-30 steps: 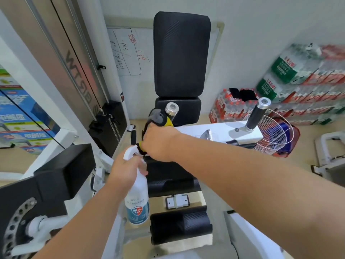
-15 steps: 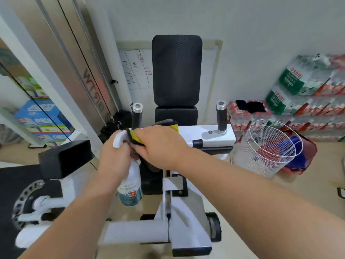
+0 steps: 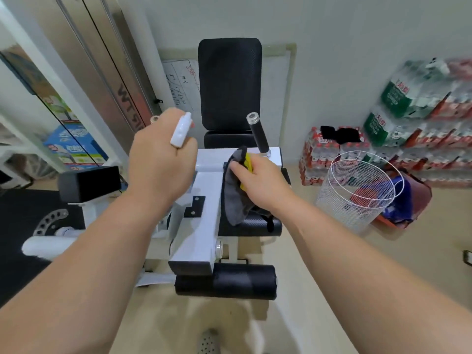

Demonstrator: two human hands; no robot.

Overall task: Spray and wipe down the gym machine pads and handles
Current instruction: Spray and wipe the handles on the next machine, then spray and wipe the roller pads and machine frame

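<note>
Both forearms are reaching forward over the roller pad (image 3: 224, 281). Right hand (image 3: 258, 182) is pinching the cloth (image 3: 233, 195), fingers pressed together on a fold; grey-and-yellow, hanging limp over the seat, so it's soft, light and bunches easily. Left hand (image 3: 159, 159) is wrapping the spray bottle (image 3: 180, 130), fingers curled shut around the neck, nozzle pointing up-right; body hidden. Probably light, rigid plastic, slippery if wet. Right handle (image 3: 258, 134) is standing upright just beyond the cloth, back pad (image 3: 229, 83) behind.

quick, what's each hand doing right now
Left hand: closed around the white spray bottle.
Right hand: closed on the grey and yellow cloth, just below the black handle.
</note>
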